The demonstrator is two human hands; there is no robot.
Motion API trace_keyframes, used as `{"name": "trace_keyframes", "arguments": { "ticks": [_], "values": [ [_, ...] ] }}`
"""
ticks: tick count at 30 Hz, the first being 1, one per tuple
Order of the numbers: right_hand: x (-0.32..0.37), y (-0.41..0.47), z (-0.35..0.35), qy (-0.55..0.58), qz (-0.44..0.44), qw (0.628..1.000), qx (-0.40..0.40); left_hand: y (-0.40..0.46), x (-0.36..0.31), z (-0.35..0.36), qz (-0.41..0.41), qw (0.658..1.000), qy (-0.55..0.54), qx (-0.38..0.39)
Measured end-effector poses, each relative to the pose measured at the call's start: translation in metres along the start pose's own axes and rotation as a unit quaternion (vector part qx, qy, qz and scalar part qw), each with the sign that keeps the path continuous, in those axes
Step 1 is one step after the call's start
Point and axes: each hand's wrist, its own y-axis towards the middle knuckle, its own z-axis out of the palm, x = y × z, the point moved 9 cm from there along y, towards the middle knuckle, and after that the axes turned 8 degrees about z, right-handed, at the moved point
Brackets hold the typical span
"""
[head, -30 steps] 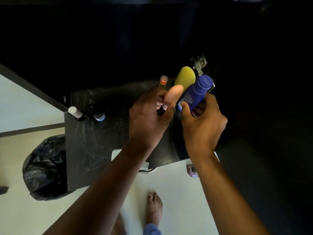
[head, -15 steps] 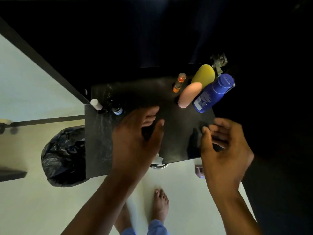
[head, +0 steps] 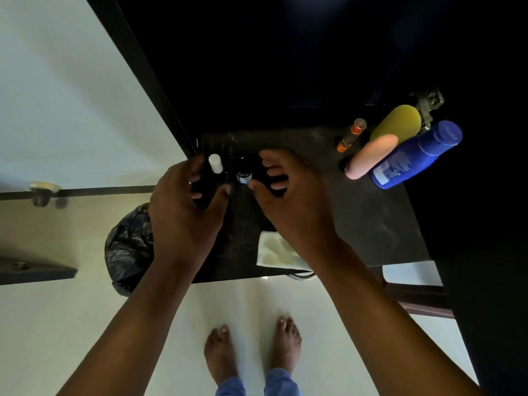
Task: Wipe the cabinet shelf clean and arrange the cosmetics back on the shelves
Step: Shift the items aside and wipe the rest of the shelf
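A dark cabinet shelf [head: 357,212] carries the cosmetics. At its back left stand a dark bottle with a white cap [head: 215,163] and a small dark bottle with a blue-white label [head: 243,176]. My left hand [head: 183,212] cups the white-capped bottle, fingers curled on its left and thumb below, not clearly closed on it. My right hand [head: 288,201] has spread fingers, its thumb tip beside the small bottle. At the back right stand a blue bottle [head: 411,158], a peach tube [head: 371,157], a yellow bottle [head: 397,124] and a thin orange tube [head: 351,135].
A white cloth [head: 271,250] lies on the shelf's front edge, partly under my right wrist. A black bin bag [head: 128,244] sits on the floor at the left. A metal hinge [head: 428,100] is behind the yellow bottle. My bare feet [head: 223,355] stand on pale tiles below.
Both hands let go of the bottles at the back right and moved left across the shelf to the two small bottles. The view has shifted left and down.
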Motion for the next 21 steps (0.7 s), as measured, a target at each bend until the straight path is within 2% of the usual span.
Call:
{"name": "trace_keyframes", "arguments": {
  "ticks": [5,14,21],
  "values": [
    [0.01,0.011,0.025,-0.05,-0.044,0.997,0.024,0.013,-0.001,0.003,0.018,1.0,0.0,0.009],
    [0.009,0.011,0.025,-0.077,-0.052,0.995,-0.035,0.021,-0.002,0.004,0.048,0.998,-0.029,0.017],
    [0.005,-0.008,-0.019,-0.064,-0.013,0.991,-0.117,0.02,-0.025,0.013,0.06,0.997,-0.051,0.023]
  ]
}}
